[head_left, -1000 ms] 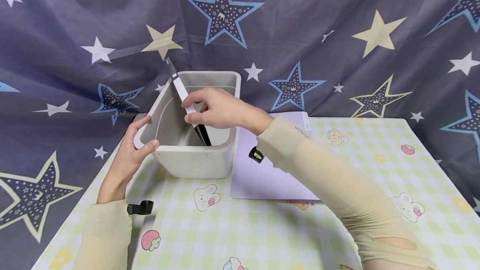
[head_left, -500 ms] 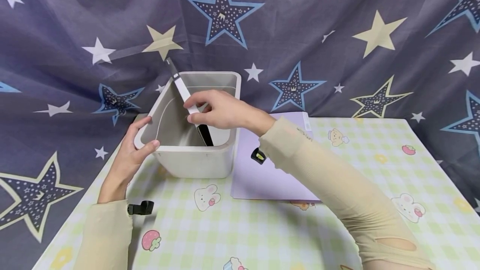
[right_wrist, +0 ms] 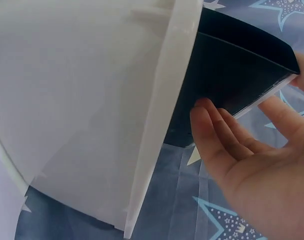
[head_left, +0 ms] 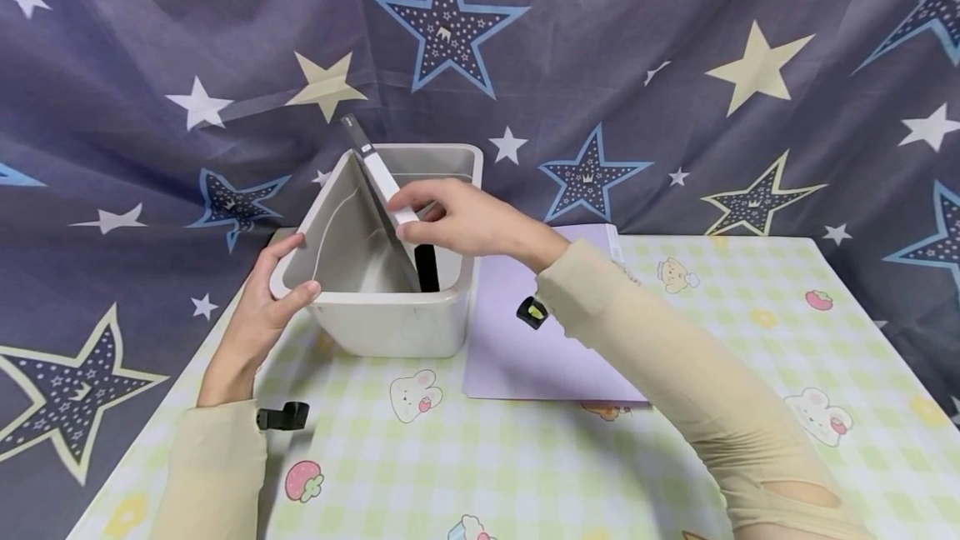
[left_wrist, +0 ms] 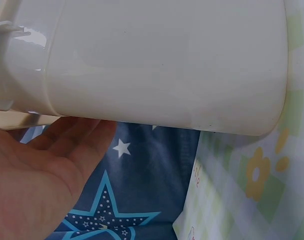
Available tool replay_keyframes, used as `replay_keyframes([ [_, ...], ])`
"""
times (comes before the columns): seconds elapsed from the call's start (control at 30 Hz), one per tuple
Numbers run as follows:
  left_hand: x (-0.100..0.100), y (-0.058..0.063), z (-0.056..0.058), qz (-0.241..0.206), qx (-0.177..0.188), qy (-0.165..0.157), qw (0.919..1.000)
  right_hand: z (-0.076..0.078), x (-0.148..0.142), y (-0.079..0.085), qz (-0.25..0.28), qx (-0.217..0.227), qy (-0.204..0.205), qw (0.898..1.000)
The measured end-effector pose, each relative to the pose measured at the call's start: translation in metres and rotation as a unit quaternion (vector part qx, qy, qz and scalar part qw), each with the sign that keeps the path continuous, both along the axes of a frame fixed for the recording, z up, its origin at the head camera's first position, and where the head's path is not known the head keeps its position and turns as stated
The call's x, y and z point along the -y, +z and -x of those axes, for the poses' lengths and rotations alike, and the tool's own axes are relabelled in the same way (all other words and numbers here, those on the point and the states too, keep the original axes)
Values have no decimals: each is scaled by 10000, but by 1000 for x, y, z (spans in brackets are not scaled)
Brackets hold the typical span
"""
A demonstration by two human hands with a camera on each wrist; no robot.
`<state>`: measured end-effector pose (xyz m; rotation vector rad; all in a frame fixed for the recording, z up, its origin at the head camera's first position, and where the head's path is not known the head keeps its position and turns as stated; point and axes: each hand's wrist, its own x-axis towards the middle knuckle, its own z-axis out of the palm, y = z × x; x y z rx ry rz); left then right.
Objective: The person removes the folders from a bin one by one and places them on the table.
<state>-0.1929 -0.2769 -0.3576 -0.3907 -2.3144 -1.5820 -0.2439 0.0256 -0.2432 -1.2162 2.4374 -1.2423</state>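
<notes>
A light grey plastic bin stands upright on the table. My left hand holds its left front corner, with the thumb at the front rim and the fingers along the left side; in the left wrist view those fingers lie against the outer wall. My right hand pinches a flat, dark, book-like thing by its black-and-white edge. This thing stands tilted inside the bin, its far upper end sticking out over the rim. Its dark broad face shows in the right wrist view, beside the fingers. The bin hides its lower part.
Flat purple folders or sheets lie just right of the bin, partly under my right forearm. A green-and-white checked cloth covers the table. Behind it hangs a dark curtain with stars.
My right hand has moved slightly right, and the book-like thing has shifted right with it, showing more of its dark broad side. The left hand and the bin stay in place.
</notes>
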Motion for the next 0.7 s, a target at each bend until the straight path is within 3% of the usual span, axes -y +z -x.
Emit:
replay_keyframes([
  [0.4,0,0,0,32,24,36,10000,6,-17,-9,343,302,-175,9988],
  [0.7,0,0,0,-3,32,5,10000,11,-29,-12,499,266,-188,9982],
])
